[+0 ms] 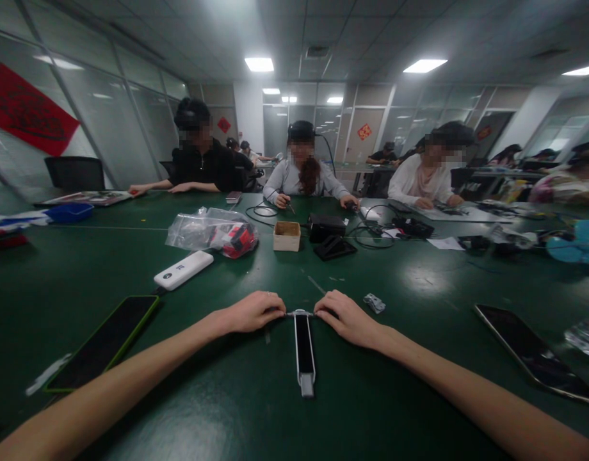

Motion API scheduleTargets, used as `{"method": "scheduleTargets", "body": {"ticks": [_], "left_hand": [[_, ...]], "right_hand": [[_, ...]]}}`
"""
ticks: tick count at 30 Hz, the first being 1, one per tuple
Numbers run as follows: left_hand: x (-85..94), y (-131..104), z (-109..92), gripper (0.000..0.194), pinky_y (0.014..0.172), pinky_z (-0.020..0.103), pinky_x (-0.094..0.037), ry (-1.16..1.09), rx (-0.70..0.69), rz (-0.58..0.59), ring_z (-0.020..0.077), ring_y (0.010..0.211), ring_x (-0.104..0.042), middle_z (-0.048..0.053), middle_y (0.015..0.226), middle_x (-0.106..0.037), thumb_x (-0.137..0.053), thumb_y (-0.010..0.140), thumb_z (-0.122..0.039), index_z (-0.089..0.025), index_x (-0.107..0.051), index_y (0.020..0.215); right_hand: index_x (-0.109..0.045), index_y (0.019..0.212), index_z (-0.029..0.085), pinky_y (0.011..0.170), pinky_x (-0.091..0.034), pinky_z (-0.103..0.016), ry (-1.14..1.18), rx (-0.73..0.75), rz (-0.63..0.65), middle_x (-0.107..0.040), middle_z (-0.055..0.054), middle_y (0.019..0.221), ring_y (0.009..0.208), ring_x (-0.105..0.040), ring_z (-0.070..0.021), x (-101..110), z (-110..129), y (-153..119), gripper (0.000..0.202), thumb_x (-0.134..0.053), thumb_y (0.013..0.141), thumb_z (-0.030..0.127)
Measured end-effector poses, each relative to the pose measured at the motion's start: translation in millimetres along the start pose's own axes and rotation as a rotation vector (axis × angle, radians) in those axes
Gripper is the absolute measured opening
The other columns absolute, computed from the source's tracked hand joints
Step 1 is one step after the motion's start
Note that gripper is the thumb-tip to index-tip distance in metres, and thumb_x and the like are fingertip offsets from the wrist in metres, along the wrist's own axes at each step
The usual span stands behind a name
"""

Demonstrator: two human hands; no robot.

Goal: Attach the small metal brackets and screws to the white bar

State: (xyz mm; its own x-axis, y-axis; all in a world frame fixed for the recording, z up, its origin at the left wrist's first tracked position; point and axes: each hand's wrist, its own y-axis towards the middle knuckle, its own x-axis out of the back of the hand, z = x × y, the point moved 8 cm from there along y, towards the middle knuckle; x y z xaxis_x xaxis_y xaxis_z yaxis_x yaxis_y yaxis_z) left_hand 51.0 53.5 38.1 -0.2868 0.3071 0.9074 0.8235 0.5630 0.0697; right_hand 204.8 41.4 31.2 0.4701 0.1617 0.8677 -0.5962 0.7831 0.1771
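A single head-worn camera looks forward and slightly down along a green table [179,397] from its near edge. The person's own left hand [250,312] and right hand [346,318] sit close below centre. The wide view reaches seated co-workers [301,173] on the far side and the ceiling lights [258,64].

Lit from above by ceiling panels [258,64], bright against a dim room. Soft glare patches on the green table [419,278], faint shadows under the forearms. Strong wide-angle bending at the edges, walls and ceiling lines curved. Centre fairly sharp around the left hand [251,312] and right hand [345,317]; corners smeared, far desks hazy, faces pixelated.
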Motion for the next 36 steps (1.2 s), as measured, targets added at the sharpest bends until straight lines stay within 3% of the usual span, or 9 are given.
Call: {"method": "scheduleTargets", "body": {"ticks": [15, 36], "left_hand": [[-3.2, -0.6, 0.7, 0.02, 0.073, 0.023, -0.043, 0.013, -0.012, -0.058, 0.0148, 0.081, -0.057, 0.004, 0.091, -0.059, -0.041, 0.095, -0.022, -0.017, -0.061, 0.097], [-5.7, -3.7, 1.1, 0.028, 0.068, 0.021, -0.04, 0.172, -0.049, -0.052, 0.0128, 0.075, -0.055, 0.004, 0.095, -0.056, -0.032, 0.098, -0.027, -0.019, -0.059, 0.103]], "right_hand": [[-0.062, 0.1, 0.019, 0.079, -0.045, -0.033, 0.02, 0.0, -0.023, -0.059, -0.005, 0.097, 0.09, -0.051, -0.0177, -1.4, 2.2, 0.2, 0.02, -0.043, 0.095, 0.025], [-0.062, 0.102, 0.019, 0.078, -0.044, -0.032, -0.009, 0.055, -0.084, -0.057, -0.006, 0.098, 0.09, -0.051, -0.0177, -4.4, -0.9, -1.3, 0.02, -0.043, 0.095, 0.021]]}}
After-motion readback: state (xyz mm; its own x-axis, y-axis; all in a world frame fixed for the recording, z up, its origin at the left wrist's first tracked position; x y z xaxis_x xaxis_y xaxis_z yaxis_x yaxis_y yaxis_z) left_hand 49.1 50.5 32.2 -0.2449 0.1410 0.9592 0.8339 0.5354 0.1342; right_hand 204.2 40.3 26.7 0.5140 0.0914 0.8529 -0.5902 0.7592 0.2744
